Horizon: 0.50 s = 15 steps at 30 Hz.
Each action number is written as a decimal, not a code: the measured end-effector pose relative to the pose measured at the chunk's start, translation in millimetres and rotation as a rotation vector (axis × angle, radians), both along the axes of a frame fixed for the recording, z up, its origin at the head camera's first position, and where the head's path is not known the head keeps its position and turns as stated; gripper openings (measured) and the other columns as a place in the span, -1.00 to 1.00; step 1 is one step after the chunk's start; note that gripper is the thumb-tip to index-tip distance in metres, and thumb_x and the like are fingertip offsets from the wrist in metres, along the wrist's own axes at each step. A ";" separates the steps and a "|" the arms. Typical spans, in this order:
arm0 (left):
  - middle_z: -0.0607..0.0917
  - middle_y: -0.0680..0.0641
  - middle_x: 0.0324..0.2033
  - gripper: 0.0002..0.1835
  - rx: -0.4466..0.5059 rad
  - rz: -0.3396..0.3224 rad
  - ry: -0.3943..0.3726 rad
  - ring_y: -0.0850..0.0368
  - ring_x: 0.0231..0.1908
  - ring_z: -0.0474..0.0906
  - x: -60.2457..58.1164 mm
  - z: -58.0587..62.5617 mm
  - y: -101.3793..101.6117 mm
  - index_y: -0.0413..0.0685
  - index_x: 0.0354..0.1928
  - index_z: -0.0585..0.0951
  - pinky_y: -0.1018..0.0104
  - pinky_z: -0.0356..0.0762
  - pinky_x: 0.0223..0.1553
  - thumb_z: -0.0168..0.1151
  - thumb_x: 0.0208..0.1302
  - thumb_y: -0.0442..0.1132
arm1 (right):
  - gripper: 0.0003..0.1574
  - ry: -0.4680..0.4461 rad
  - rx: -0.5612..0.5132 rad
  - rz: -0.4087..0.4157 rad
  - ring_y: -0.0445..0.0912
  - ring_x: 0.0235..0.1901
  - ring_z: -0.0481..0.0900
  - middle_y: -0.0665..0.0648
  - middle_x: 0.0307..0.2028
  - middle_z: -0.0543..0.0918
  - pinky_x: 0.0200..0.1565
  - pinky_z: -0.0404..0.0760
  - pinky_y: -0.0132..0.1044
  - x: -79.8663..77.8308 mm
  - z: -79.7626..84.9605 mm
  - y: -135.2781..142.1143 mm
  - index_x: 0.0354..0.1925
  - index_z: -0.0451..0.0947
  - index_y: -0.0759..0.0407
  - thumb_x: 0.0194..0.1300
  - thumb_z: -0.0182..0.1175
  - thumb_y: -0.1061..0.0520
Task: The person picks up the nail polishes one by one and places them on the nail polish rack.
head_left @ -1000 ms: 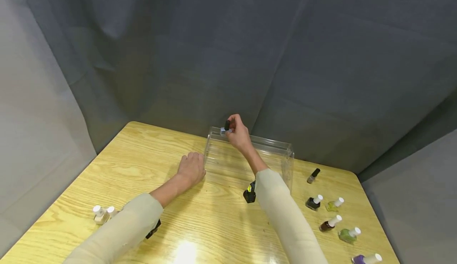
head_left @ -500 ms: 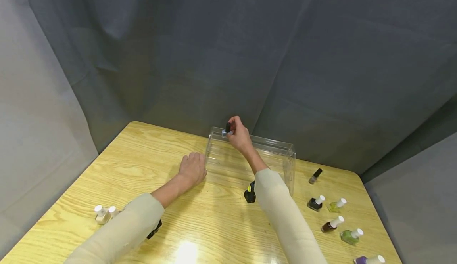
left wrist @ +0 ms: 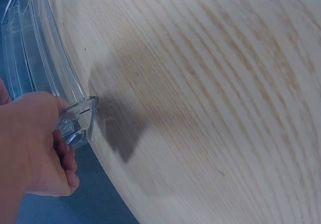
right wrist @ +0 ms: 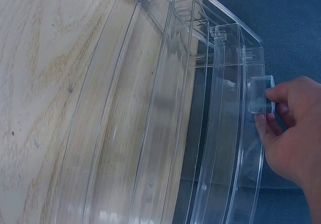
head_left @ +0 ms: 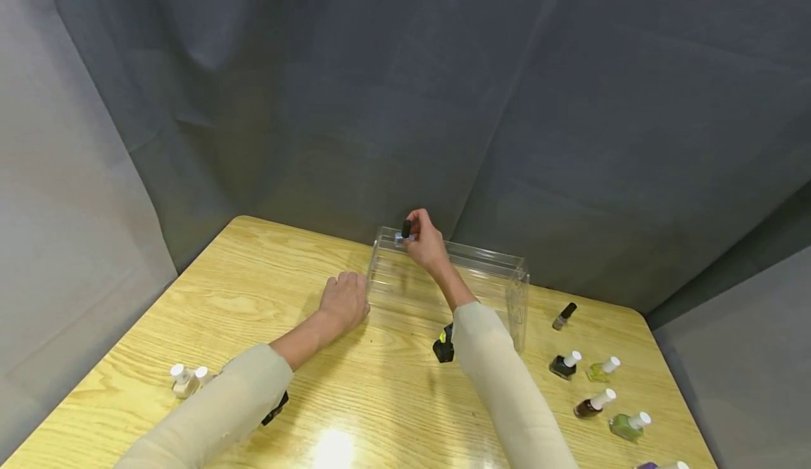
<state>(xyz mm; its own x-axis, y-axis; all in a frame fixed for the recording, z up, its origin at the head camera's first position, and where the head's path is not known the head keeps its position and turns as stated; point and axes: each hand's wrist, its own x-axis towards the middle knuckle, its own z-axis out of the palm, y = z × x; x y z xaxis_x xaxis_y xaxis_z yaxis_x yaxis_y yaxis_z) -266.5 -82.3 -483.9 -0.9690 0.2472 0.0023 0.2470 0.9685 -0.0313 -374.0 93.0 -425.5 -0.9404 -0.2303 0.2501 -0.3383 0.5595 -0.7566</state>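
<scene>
A clear tiered rack [head_left: 484, 256] stands at the back edge of the wooden table. My left hand [head_left: 345, 301] grips its left end; in the left wrist view the fingers [left wrist: 67, 161] curl around the clear side panel. My right hand [head_left: 427, 247] reaches over to the top tier and pinches a nail polish bottle [right wrist: 260, 94] with pale blue glass and a black cap [head_left: 406, 229]. In the right wrist view the bottle is upright against the uppermost tier, near the rack's left end, with thumb and fingers at its side.
On the right of the table are several nail polish bottles: a black-capped one [head_left: 564, 316], a black one [head_left: 562, 366], a yellow one [head_left: 598, 370], a dark red one [head_left: 589, 407], a green one [head_left: 627, 427]. Two pale bottles [head_left: 184, 382] stand at left. A grey curtain [head_left: 355, 103] hangs behind.
The right hand and the nail polish bottle have come down slightly at the rack's top tier. The left hand keeps its grip on the rack's end. The head view has shifted slightly.
</scene>
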 end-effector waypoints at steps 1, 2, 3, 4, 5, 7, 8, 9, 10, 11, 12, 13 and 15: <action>0.35 -0.03 -0.36 -0.66 -0.004 -0.002 0.001 0.06 -0.30 0.29 -0.5 -0.1 0.2 -0.13 -0.12 0.39 0.21 0.35 -0.27 0.15 0.44 0.01 | -0.45 -0.002 0.000 0.001 0.03 -0.14 0.55 0.24 -0.14 0.61 -0.05 0.51 -0.11 0.0 0.2 0.3 0.05 0.31 0.12 0.19 0.24 0.47; 0.35 -0.03 -0.36 -0.66 -0.007 -0.003 0.001 0.06 -0.30 0.28 -0.7 -0.2 0.5 -0.14 -0.12 0.39 0.21 0.35 -0.28 0.15 0.44 0.01 | -0.45 -0.005 0.002 0.002 0.03 -0.14 0.55 0.24 -0.14 0.61 -0.06 0.51 -0.12 -0.1 0.4 0.8 0.05 0.31 0.12 0.19 0.24 0.47; 0.35 -0.03 -0.36 -0.66 -0.008 -0.004 0.000 0.06 -0.30 0.28 -1.3 -0.4 0.9 -0.14 -0.12 0.39 0.21 0.35 -0.27 0.15 0.45 0.01 | -0.46 -0.007 0.003 0.001 0.03 -0.14 0.55 0.25 -0.13 0.61 -0.06 0.51 -0.12 -0.4 0.5 1.4 0.05 0.31 0.12 0.20 0.24 0.47; 0.35 -0.03 -0.36 -0.66 -0.007 -0.005 -0.002 0.06 -0.30 0.28 -1.7 -0.7 1.2 -0.14 -0.12 0.39 0.21 0.35 -0.27 0.14 0.45 0.01 | -0.46 -0.011 0.004 0.003 0.03 -0.13 0.54 0.25 -0.13 0.61 -0.06 0.51 -0.12 -0.4 0.6 2.1 0.05 0.31 0.12 0.20 0.24 0.46; 0.35 -0.03 -0.36 -0.66 -0.006 -0.006 -0.004 0.06 -0.30 0.28 -1.9 -0.9 1.4 -0.14 -0.12 0.39 0.21 0.35 -0.27 0.14 0.45 0.01 | -0.47 -0.014 0.003 0.004 0.03 -0.13 0.54 0.26 -0.12 0.61 -0.06 0.51 -0.12 -0.4 0.7 2.6 0.05 0.31 0.12 0.21 0.23 0.46; 0.35 -0.03 -0.36 -0.67 -0.004 -0.006 -0.008 0.06 -0.30 0.28 -2.2 -1.3 1.8 -0.13 -0.12 0.39 0.21 0.34 -0.27 0.14 0.45 0.01 | -0.47 -0.022 0.002 0.005 0.03 -0.12 0.54 0.27 -0.11 0.61 -0.06 0.51 -0.12 -0.5 0.6 3.7 0.06 0.31 0.13 0.21 0.23 0.46; 0.35 -0.02 -0.36 -0.67 -0.002 -0.006 -0.011 0.06 -0.30 0.28 -2.0 -1.3 2.0 -0.13 -0.12 0.39 0.21 0.34 -0.27 0.14 0.45 0.01 | -0.47 -0.024 0.002 0.006 0.03 -0.12 0.55 0.28 -0.11 0.61 -0.05 0.51 -0.12 -0.5 0.4 4.0 0.06 0.31 0.13 0.21 0.23 0.46; 0.35 -0.02 -0.36 -0.67 0.000 -0.006 -0.014 0.06 -0.29 0.28 -2.0 -1.2 2.1 -0.13 -0.12 0.39 0.21 0.34 -0.27 0.14 0.45 0.01 | -0.47 -0.025 0.003 0.007 0.04 -0.11 0.55 0.28 -0.10 0.61 -0.05 0.52 -0.12 -0.5 0.2 4.3 0.06 0.31 0.13 0.21 0.23 0.46; 0.35 -0.02 -0.37 -0.67 -0.002 -0.008 -0.016 0.06 -0.30 0.27 -1.5 -1.1 2.1 -0.13 -0.12 0.39 0.21 0.33 -0.27 0.14 0.45 0.01 | -0.47 -0.024 0.006 0.007 0.04 -0.11 0.55 0.29 -0.11 0.61 -0.05 0.52 -0.11 -0.6 -0.2 4.5 0.06 0.31 0.14 0.21 0.23 0.46; 0.35 -0.02 -0.37 -0.67 -0.002 -0.009 -0.016 0.06 -0.30 0.27 -1.3 -0.9 2.1 -0.13 -0.13 0.38 0.22 0.33 -0.28 0.14 0.45 0.01 | -0.47 -0.022 0.008 0.008 0.04 -0.12 0.55 0.29 -0.11 0.61 -0.05 0.52 -0.11 -0.8 -0.5 4.7 0.06 0.31 0.14 0.20 0.22 0.46; 0.35 -0.02 -0.37 -0.67 -0.002 -0.009 -0.016 0.06 -0.30 0.27 -1.1 -0.7 2.1 -0.13 -0.14 0.38 0.22 0.32 -0.28 0.14 0.45 0.01 | -0.47 -0.020 0.009 0.009 0.04 -0.12 0.55 0.28 -0.11 0.61 -0.05 0.52 -0.12 -1.0 -0.8 4.8 0.06 0.31 0.14 0.20 0.22 0.46; 0.35 -0.02 -0.37 -0.67 -0.003 -0.010 -0.016 0.06 -0.31 0.27 -0.9 -0.6 2.0 -0.12 -0.15 0.38 0.23 0.32 -0.29 0.13 0.45 0.01 | -0.47 -0.017 0.010 0.010 0.03 -0.12 0.55 0.28 -0.11 0.62 -0.05 0.52 -0.12 -1.1 -1.0 4.7 0.06 0.31 0.14 0.20 0.22 0.46; 0.35 -0.02 -0.38 -0.68 -0.004 -0.011 -0.011 0.06 -0.31 0.27 -1.0 -0.5 2.0 -0.12 -0.16 0.37 0.23 0.31 -0.30 0.13 0.46 0.00 | -0.47 -0.014 0.006 0.011 0.04 -0.12 0.56 0.27 -0.12 0.62 -0.06 0.52 -0.12 -1.4 -1.4 5.1 0.06 0.31 0.14 0.20 0.22 0.46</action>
